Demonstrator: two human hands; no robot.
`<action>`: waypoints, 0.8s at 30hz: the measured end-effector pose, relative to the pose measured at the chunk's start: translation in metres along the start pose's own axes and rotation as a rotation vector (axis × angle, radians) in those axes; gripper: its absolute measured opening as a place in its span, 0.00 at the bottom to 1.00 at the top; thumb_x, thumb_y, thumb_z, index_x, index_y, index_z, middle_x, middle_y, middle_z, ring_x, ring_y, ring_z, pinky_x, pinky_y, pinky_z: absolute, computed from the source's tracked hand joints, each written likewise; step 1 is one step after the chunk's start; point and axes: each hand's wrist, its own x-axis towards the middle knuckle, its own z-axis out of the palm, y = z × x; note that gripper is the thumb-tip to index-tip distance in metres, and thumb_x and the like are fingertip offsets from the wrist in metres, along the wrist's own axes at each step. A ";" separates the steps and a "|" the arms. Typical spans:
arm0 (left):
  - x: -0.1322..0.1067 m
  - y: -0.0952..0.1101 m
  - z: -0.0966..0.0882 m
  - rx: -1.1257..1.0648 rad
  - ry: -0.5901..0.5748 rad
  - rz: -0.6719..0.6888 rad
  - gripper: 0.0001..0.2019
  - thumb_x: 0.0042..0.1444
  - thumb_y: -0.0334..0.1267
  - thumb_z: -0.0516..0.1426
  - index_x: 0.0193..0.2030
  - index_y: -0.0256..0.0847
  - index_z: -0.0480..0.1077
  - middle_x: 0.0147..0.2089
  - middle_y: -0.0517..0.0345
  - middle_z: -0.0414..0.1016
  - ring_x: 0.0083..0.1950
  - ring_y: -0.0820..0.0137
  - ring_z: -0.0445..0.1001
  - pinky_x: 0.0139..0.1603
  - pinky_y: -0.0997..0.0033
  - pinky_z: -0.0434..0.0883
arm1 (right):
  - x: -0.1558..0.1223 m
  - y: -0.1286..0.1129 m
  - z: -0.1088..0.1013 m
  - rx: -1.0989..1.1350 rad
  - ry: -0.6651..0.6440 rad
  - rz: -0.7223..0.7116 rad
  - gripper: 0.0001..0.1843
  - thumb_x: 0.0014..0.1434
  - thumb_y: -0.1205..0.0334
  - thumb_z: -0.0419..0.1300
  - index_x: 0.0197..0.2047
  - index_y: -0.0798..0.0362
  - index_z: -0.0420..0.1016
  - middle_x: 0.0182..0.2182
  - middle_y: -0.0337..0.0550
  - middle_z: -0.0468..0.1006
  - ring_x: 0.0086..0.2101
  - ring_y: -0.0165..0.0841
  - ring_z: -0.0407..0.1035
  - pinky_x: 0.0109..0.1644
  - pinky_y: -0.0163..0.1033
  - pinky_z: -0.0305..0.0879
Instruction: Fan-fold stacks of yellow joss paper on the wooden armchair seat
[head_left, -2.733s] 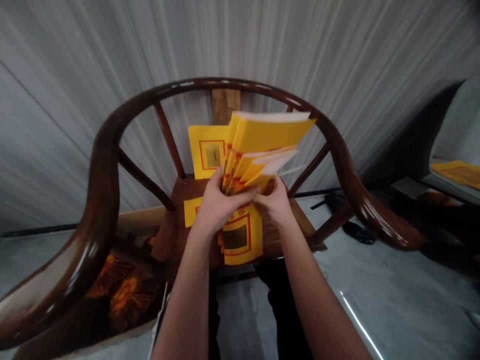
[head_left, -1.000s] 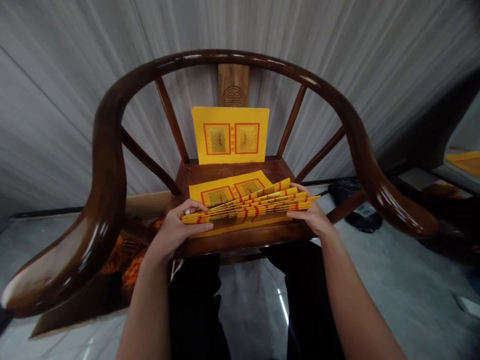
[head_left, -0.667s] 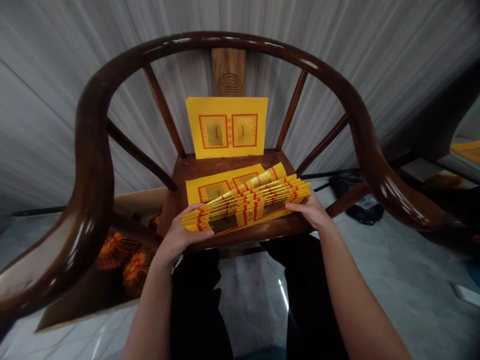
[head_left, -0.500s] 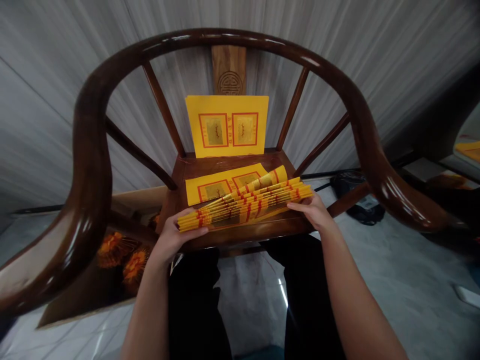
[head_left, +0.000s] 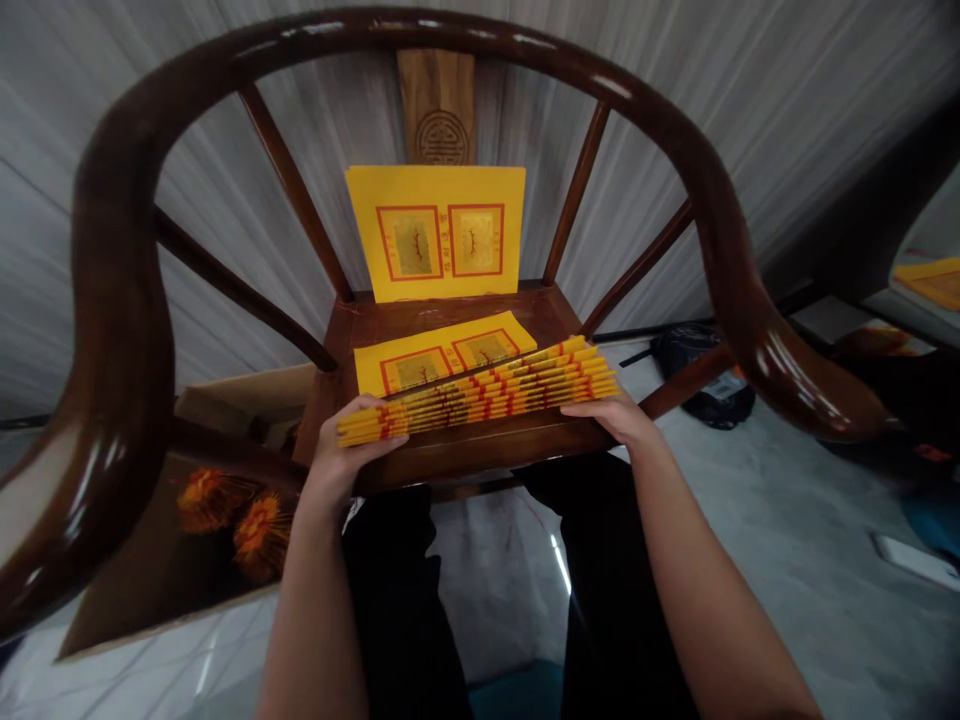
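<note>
A pleated stack of folded joss paper (head_left: 480, 396), yellow with red and gold bands, spans between my hands above the chair's front edge. My left hand (head_left: 346, 452) is closed round its left end, thumb along the near side. At the other end my right hand (head_left: 613, 412) grips the lower corner, with the fingers partly hidden. Behind the stack a flat yellow joss paper sheet (head_left: 442, 352) lies on the wooden seat (head_left: 337, 335), partly covered. More joss paper sheets (head_left: 435, 185), printed with two red-framed gold squares, lean upright against the chair back.
The chair's dark curved armrest (head_left: 120, 180) rings the work on both sides. On the left floor, a cardboard box (head_left: 120, 580) holds orange paper bundles (head_left: 259, 535). A black bag (head_left: 694, 385) and a phone-like object (head_left: 915, 558) lie on the right.
The top piece, which curled up at the right end, now lies in line with the other folds. The view has shifted, and both hands still hold the stack.
</note>
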 end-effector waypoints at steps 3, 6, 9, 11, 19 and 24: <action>0.003 0.009 0.005 0.037 -0.006 0.034 0.16 0.44 0.41 0.76 0.34 0.42 0.76 0.38 0.61 0.73 0.42 0.67 0.71 0.46 0.69 0.66 | 0.000 0.002 -0.001 0.011 -0.062 -0.017 0.55 0.41 0.65 0.82 0.71 0.39 0.68 0.62 0.38 0.79 0.69 0.44 0.65 0.78 0.56 0.56; 0.008 0.009 0.002 0.071 -0.085 0.069 0.14 0.44 0.41 0.75 0.31 0.41 0.77 0.35 0.61 0.71 0.39 0.68 0.69 0.42 0.69 0.64 | 0.003 0.004 -0.004 0.028 -0.062 -0.049 0.57 0.41 0.62 0.82 0.72 0.37 0.66 0.64 0.38 0.78 0.70 0.44 0.63 0.79 0.55 0.54; 0.009 0.001 -0.010 0.050 -0.128 0.052 0.14 0.44 0.40 0.76 0.31 0.41 0.77 0.35 0.60 0.72 0.39 0.68 0.69 0.41 0.70 0.63 | 0.004 0.003 -0.005 -0.011 -0.084 -0.069 0.59 0.40 0.59 0.82 0.73 0.35 0.64 0.66 0.38 0.75 0.71 0.46 0.62 0.79 0.56 0.53; 0.007 -0.004 -0.019 0.026 -0.126 0.040 0.13 0.45 0.39 0.75 0.31 0.41 0.78 0.36 0.61 0.71 0.39 0.69 0.69 0.41 0.70 0.62 | 0.003 0.002 -0.006 -0.052 -0.103 -0.076 0.60 0.41 0.58 0.82 0.75 0.34 0.61 0.68 0.38 0.72 0.71 0.47 0.61 0.78 0.57 0.55; -0.002 -0.007 -0.039 0.106 -0.304 -0.030 0.11 0.50 0.40 0.72 0.31 0.41 0.75 0.35 0.63 0.67 0.38 0.70 0.65 0.39 0.71 0.59 | 0.003 -0.011 -0.002 -0.124 -0.184 -0.074 0.65 0.38 0.52 0.83 0.76 0.29 0.57 0.78 0.34 0.55 0.74 0.47 0.54 0.77 0.57 0.56; -0.003 -0.004 -0.044 0.128 -0.428 -0.017 0.13 0.53 0.46 0.70 0.30 0.41 0.75 0.33 0.63 0.64 0.33 0.71 0.62 0.35 0.70 0.58 | 0.002 -0.016 0.001 -0.037 -0.245 0.006 0.71 0.37 0.52 0.83 0.79 0.32 0.51 0.74 0.43 0.64 0.70 0.51 0.63 0.73 0.60 0.62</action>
